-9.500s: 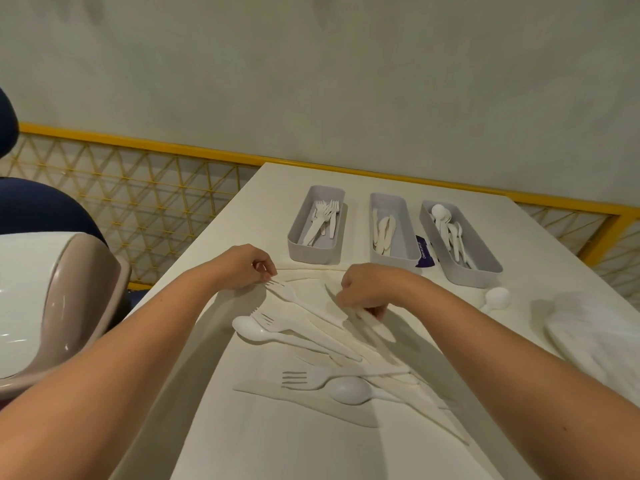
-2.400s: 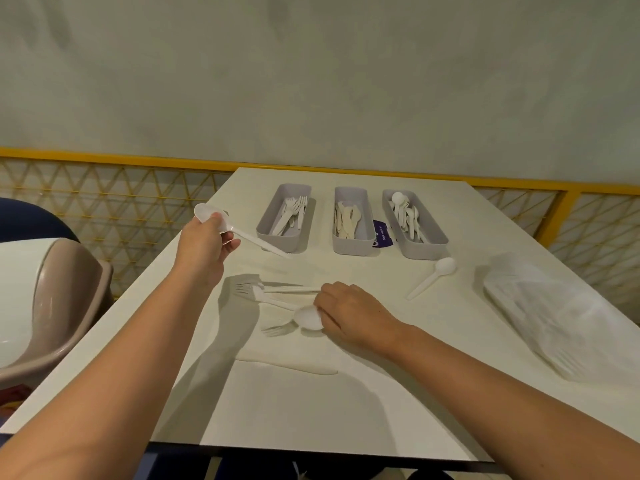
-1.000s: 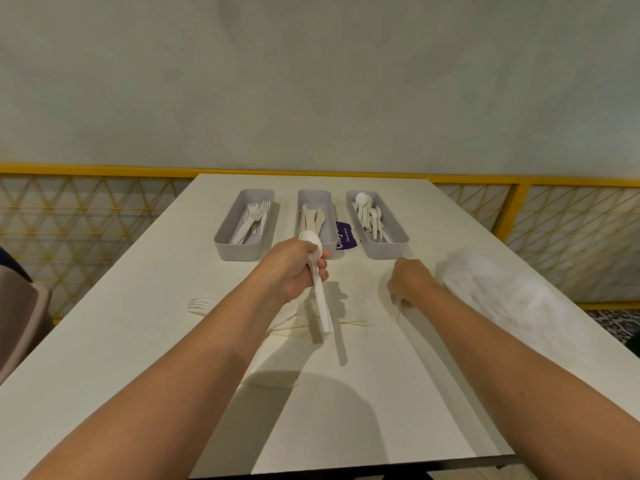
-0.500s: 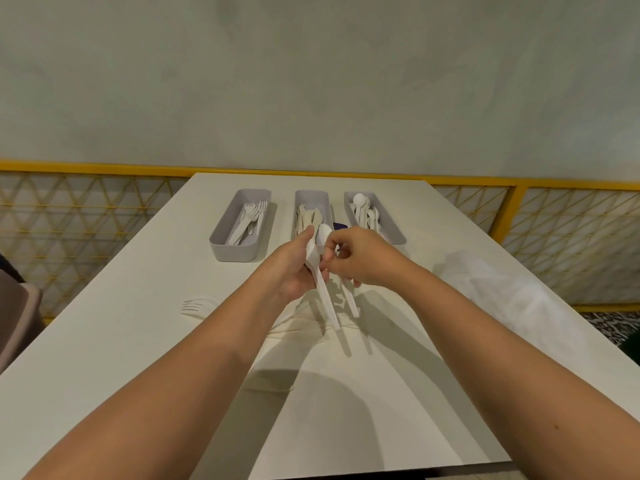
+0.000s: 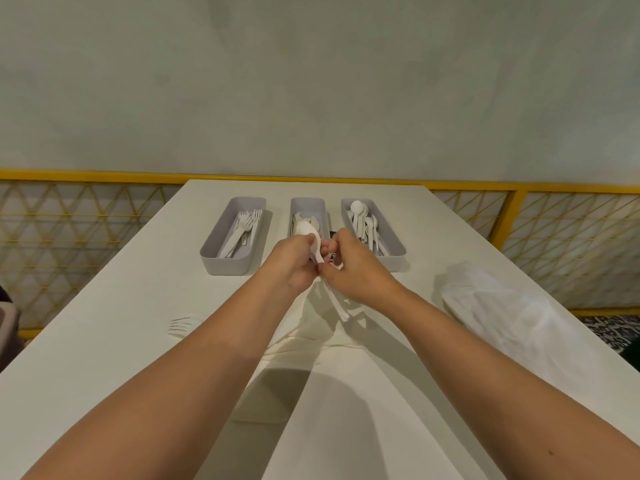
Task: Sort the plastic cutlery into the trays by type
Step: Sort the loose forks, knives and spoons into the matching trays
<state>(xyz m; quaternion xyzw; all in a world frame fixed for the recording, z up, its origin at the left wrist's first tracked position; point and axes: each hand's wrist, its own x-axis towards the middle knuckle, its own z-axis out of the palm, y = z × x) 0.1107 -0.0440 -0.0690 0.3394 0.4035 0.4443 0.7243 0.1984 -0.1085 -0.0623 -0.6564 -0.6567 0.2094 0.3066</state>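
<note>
Loose fork (image 5: 183, 326) lies on the table (image 5: 104, 358) by your left forearm; park it for now. Above the table, your left hand (image 5: 294, 266) is curled round the spoons (image 5: 306, 230), bowls up and handles hanging down. Your right hand (image 5: 358, 271) pinches the same handles from the other side. This looks like consolidating the bundle. Settle it in one hand with all bowls facing one way. Then go right to the spoon tray (image 5: 394, 263) and lay them in lengthwise. The middle tray (image 5: 308, 203) dead ahead is the wrong one. The fork tray (image 5: 225, 266) is on the left.
</note>
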